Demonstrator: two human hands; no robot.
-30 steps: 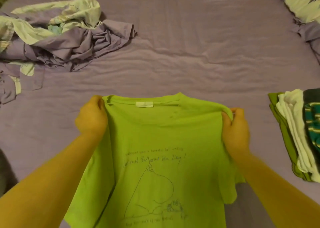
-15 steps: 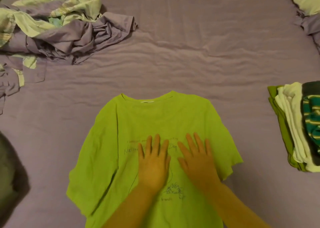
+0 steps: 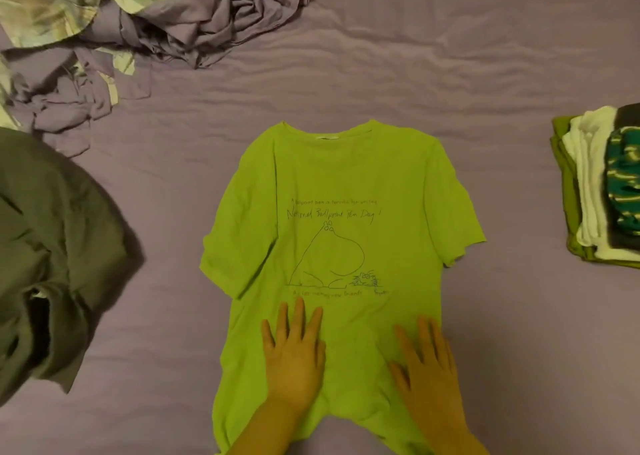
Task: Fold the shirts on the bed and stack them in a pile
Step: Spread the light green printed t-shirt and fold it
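Green shirt [image 3: 346,184]: lies flat and face up on the purple bed sheet [image 3: 398,74], neck away from the person, both short sleeves spread out; it bears a line drawing of a round animal and handwritten lettering.
Left hand [image 3: 294,354]: open, palm down, fingers spread, pressed flat on the lower part of the green shirt, just below the drawing.
Right hand [image 3: 429,371]: open likewise, palm down on the green shirt's lower right part, beside the left hand but not touching it; neither hand grips any cloth.
Folded pile [image 3: 595,188]: well to the right of the green shirt, at the frame's edge; a green garment at the bottom, a white one above it, a dark one with teal stripes on top.
Dark olive garment [image 3: 52,247]: to the left of the green shirt, crumpled and unfolded, apart from it.
Heap of bedding [image 3: 138,22]: beyond the green shirt to the upper left, rumpled purple cloth mixed with pale leaf-patterned cloth.
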